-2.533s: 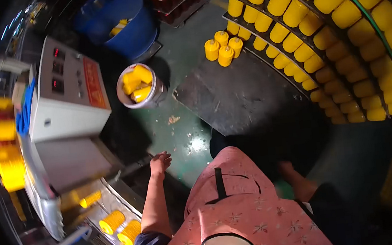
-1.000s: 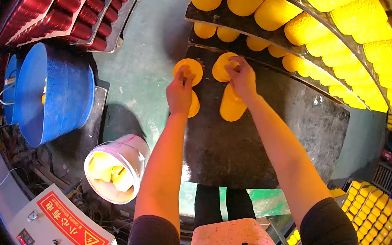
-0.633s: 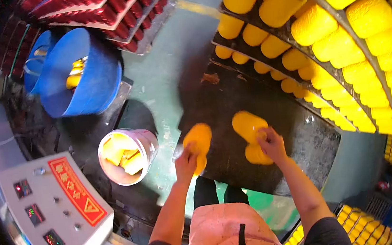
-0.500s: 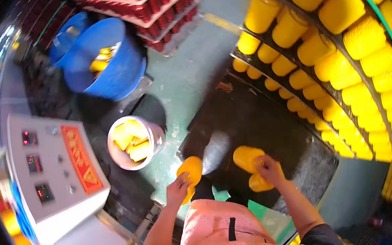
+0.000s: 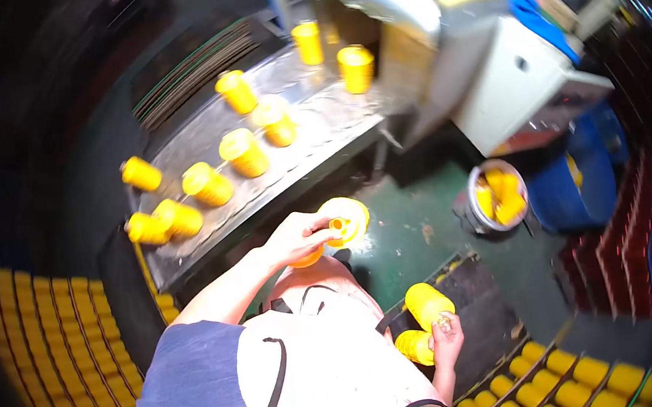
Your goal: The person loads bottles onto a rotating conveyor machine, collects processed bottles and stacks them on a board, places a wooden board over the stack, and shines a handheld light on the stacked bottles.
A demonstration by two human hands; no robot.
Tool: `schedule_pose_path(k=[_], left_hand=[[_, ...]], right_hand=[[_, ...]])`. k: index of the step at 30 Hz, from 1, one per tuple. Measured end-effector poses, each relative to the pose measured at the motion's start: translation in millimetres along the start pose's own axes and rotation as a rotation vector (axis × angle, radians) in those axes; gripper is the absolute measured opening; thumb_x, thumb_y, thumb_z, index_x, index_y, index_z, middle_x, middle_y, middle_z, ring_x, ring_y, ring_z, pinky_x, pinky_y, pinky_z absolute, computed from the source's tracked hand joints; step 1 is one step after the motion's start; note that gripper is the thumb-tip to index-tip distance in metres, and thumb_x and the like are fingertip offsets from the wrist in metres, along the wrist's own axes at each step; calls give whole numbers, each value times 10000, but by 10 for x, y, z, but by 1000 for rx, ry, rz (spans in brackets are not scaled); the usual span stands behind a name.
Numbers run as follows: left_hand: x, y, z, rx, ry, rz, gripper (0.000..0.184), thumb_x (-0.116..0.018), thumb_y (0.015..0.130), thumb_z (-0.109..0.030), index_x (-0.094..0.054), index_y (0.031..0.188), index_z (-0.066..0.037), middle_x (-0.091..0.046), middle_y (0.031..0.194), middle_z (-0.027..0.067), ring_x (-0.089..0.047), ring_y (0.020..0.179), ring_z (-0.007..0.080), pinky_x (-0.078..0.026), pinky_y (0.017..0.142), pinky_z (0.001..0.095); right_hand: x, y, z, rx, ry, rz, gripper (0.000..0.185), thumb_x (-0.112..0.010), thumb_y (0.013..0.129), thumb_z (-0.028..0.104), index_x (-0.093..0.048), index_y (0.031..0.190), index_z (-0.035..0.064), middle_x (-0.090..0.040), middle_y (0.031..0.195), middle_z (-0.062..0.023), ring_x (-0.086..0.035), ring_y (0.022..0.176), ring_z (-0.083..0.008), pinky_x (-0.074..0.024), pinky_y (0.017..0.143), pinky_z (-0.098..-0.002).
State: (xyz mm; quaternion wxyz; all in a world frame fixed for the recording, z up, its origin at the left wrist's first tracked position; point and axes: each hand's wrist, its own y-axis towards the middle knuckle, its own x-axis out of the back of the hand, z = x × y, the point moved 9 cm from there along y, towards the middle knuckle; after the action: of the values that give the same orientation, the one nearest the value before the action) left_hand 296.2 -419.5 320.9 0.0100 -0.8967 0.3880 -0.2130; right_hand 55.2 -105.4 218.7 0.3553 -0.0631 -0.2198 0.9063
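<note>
My left hand (image 5: 298,237) is closed around the tube end of a yellow thread spool (image 5: 355,215). Part of a second yellow spool (image 5: 309,258) shows just below those fingers, in the same grip. Lower right, my right hand (image 5: 447,338) is closed on the ends of two more: an upper spool (image 5: 429,304) and a lower spool (image 5: 413,347), side by side. Beyond my left hand runs a long metal bench (image 5: 312,145). Several yellow spools stand spaced out along it, among them one spool (image 5: 244,153) near the middle.
A bucket (image 5: 477,215) with yellow pieces and a blue tub (image 5: 580,200) stand to the right, near red stacked crates (image 5: 625,251). A white control box (image 5: 520,80) adjoins the bench. Racks of spools stand lower left (image 5: 63,350) and lower right (image 5: 551,378).
My view has turned left, bringing the bench into sight; the control box, bucket and tub now lie to the right. Both hands keep hold of their spools.
</note>
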Motion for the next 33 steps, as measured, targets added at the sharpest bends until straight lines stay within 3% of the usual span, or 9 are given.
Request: schedule_pose_path(k=[3, 6, 10, 18, 21, 24, 26, 32, 33], left_hand=[[601, -663, 326, 69, 67, -187, 355, -657, 840, -224, -599, 1115, -8, -662, 867, 129, -617, 783, 156, -473, 742, 264], [1142, -1436, 674, 98, 2, -347, 282, -622, 844, -77, -614, 1123, -41, -583, 667, 6, -496, 476, 73, -384, 464, 219], [2485, -1989, 804, 387, -388, -551, 298, -593, 805, 44, -626, 1087, -45, -536, 615, -19, -383, 402, 23, -270, 385, 197], [4804, -1756, 900, -61, 237, -538, 344, -575, 735, 85, -623, 1059, -20, -522, 600, -19, -422, 438, 28, -304, 427, 185], [5165, -1372, 1336, -19, 128, -526, 338, -598, 762, 39, -629, 1088, -43, -536, 633, -10, -416, 445, 28, -300, 432, 184], [5397, -1053, 2003, 34, 94, -503, 338, -618, 784, -2, -638, 1114, -69, -522, 620, -26, -399, 452, 21, -296, 431, 185], [5400, -950, 2348, 219, 24, -436, 325, -654, 784, -60, -638, 1108, -48, -682, 959, 124, -650, 823, 151, -500, 785, 274], [5254, -920, 3187, 372, -223, -385, 323, -669, 789, -86, -637, 1109, -50, -686, 958, 94, -637, 847, 110, -499, 774, 257], [5205, -823, 3174, 117, -130, -501, 288, -649, 806, -51, -638, 1093, -63, -628, 767, -4, -480, 548, 31, -397, 504, 202]], right_hand=[[-499, 133, 15, -23, -83, 141, 229, -597, 808, -66, -565, 1008, 41, -511, 653, 2, -396, 409, -46, -308, 383, -209], [-1067, 206, 60, -8, -238, 266, 194, -604, 807, -56, -585, 980, 30, -515, 645, -1, -412, 418, -46, -313, 386, -212], [-2291, 534, 876, 19, -356, 446, 205, -609, 806, -43, -609, 1005, 8, -508, 645, 2, -428, 437, -49, -323, 399, -214], [-5170, 860, 2961, 722, -977, 755, 238, -701, 771, 47, -624, 996, 36, -638, 779, -46, -545, 589, -83, -440, 557, -228], [-6236, 892, 3483, 1035, -1081, 918, 258, -689, 789, 71, -605, 1031, 38, -656, 808, -93, -611, 641, -152, -483, 614, -281], [-7190, 1007, 3523, 1087, -1251, 1076, 270, -670, 813, 97, -589, 1069, 62, -659, 826, -115, -654, 705, -218, -504, 671, -301], [-7692, 1073, 3393, 988, -1249, 1228, 243, -666, 825, 90, -597, 1056, 59, -647, 849, -93, -628, 699, -219, -493, 673, -288], [-8715, 1428, 2339, 768, -1306, 1573, 310, -651, 822, 120, -577, 1121, 81, -658, 939, -132, -656, 826, -264, -496, 739, -343], [-8744, 1521, 2213, 770, -1300, 1612, 304, -648, 821, 114, -580, 1117, 87, -657, 933, -136, -656, 817, -272, -497, 732, -348]])
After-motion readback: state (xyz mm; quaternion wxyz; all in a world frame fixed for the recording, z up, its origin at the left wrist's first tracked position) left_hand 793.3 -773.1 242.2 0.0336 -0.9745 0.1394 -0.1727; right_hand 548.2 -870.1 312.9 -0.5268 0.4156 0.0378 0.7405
